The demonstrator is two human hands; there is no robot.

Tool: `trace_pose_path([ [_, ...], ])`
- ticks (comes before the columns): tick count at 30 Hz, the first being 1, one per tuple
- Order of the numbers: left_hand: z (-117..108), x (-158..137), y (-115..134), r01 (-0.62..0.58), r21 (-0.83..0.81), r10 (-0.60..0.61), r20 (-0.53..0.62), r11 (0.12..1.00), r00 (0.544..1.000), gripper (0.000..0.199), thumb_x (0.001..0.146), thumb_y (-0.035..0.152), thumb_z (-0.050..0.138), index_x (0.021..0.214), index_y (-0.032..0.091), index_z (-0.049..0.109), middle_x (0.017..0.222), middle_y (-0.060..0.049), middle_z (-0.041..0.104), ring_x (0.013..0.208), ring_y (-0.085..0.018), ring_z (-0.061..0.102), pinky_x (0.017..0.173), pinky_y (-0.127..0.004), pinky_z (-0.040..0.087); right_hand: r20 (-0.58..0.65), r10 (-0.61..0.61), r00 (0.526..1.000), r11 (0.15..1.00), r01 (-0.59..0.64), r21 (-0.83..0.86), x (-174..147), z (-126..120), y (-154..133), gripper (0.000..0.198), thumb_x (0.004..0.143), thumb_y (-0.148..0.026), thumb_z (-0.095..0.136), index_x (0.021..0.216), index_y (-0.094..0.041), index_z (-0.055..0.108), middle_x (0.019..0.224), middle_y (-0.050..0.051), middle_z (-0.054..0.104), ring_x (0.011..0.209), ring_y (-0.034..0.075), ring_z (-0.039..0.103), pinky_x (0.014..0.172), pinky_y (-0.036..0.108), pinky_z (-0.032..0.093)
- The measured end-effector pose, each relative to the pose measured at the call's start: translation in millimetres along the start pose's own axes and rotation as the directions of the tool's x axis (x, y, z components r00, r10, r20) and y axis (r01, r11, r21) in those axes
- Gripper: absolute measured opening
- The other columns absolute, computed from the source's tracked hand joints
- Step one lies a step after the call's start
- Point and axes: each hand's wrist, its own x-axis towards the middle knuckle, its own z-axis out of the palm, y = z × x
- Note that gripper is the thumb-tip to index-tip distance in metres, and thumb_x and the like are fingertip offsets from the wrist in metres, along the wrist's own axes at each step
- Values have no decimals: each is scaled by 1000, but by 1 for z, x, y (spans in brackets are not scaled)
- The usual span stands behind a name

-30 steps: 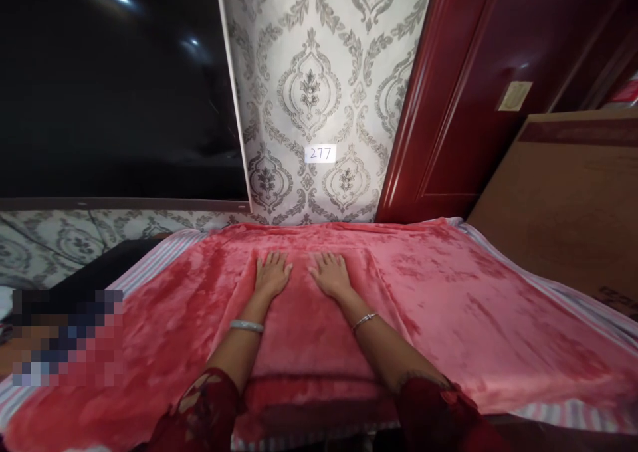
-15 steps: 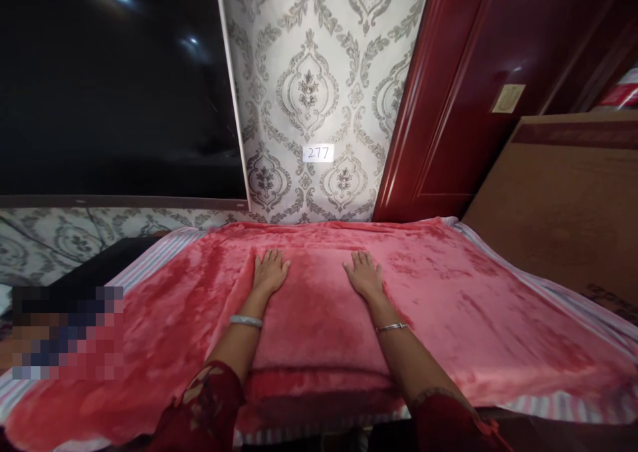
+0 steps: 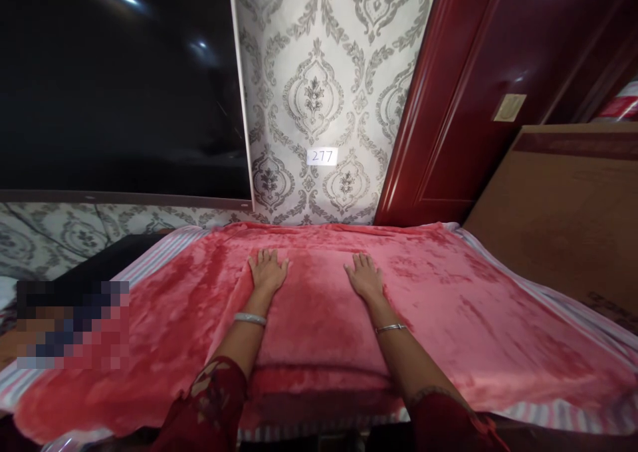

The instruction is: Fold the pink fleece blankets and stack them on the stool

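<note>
A pinkish-red plush blanket point(image 3: 319, 312) lies spread before me, with a folded rectangular section in its middle. My left hand point(image 3: 268, 271) rests flat on the far left corner of that fold, palm down, fingers apart. On the far right side of the fold lies my right hand point(image 3: 365, 276), also flat with its fingers spread. Neither hand grips the fabric. Beneath the blanket, a striped cloth point(image 3: 164, 252) shows along the edges.
A large dark television screen point(image 3: 119, 93) is at the back left. Patterned wallpaper with a white label reading 277 point(image 3: 321, 156) faces me. A dark red door point(image 3: 448, 106) and a big cardboard box point(image 3: 563, 219) stand on the right.
The view has shifted slightly. Both hands stay flat on the folded section, with only a slight shift of the left fingers; the blanket looks the same.
</note>
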Motion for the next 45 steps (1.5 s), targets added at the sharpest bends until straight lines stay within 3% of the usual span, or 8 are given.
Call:
trace_pose_path([
  [10, -10, 11, -8, 44, -48, -39, 104, 998, 994, 54, 97, 36, 32, 147, 22, 48, 156, -13, 44, 146, -28, 36, 117, -53, 28, -4, -5, 1000, 1000, 5, -12, -1, 1, -1, 63, 102, -48, 24, 157, -18, 28, 166, 10, 18, 153, 25, 10, 117, 57, 20],
  [15, -23, 13, 6, 36, -30, -33, 89, 999, 995, 53, 96, 34, 35, 143, 14, 51, 152, -21, 46, 143, -35, 38, 115, -59, 27, -10, -6, 1000, 1000, 6, -7, -5, -3, -3, 62, 102, -47, 25, 156, -16, 30, 166, 10, 19, 153, 26, 12, 117, 56, 21],
  [19, -21, 2, 46, -158, -67, 164, 94, 985, 982, 58, 97, 41, 36, 148, 15, 44, 159, -17, 36, 150, -30, 27, 121, -52, 18, -16, -3, 1000, 1000, 3, -11, -7, -4, -4, 61, 103, -46, 26, 156, -17, 31, 166, 10, 19, 153, 26, 12, 117, 57, 22],
  [23, -1, -19, 87, -447, -154, 468, 151, 881, 871, 62, 95, 51, 40, 151, 25, 41, 163, -8, 32, 151, -25, 24, 124, -49, 12, -23, -6, 1000, 1000, 6, -12, -6, -3, -3, 62, 103, -46, 26, 156, -15, 32, 166, 10, 20, 153, 26, 13, 116, 57, 23],
  [26, 12, -29, 99, -522, -181, 549, 168, 834, 819, 66, 96, 54, 34, 155, 22, 35, 164, -10, 28, 152, -28, 22, 123, -56, 10, -34, -7, 999, 1000, 6, -13, -6, -1, -2, 61, 103, -46, 26, 156, -16, 32, 165, 10, 22, 152, 26, 14, 117, 56, 23],
  [30, 11, -18, 81, -440, -101, 452, 178, 892, 874, 67, 97, 58, 31, 155, 25, 35, 163, -8, 30, 152, -27, 21, 123, -55, 9, -37, -9, 999, 1000, 9, -6, -6, 0, -2, 62, 102, -46, 26, 156, -15, 32, 166, 10, 21, 152, 26, 13, 117, 56, 23],
  [39, -7, 11, -27, -125, 45, 116, 166, 991, 979, 67, 99, 50, 25, 154, 14, 35, 162, -16, 29, 151, -31, 23, 120, -61, 14, -50, -22, 999, 1000, 22, -3, -7, 0, -2, 62, 102, -46, 25, 155, -16, 34, 165, 11, 22, 152, 26, 14, 116, 57, 23],
  [45, 0, 6, -34, -94, 35, 90, 115, 995, 989, 66, 99, 50, 25, 154, 15, 35, 163, -14, 29, 152, -29, 22, 118, -60, 23, -27, -6, 1000, 1000, 6, -1, -6, -6, -4, 61, 102, -45, 27, 154, -15, 34, 165, 12, 24, 152, 27, 16, 116, 59, 20],
])
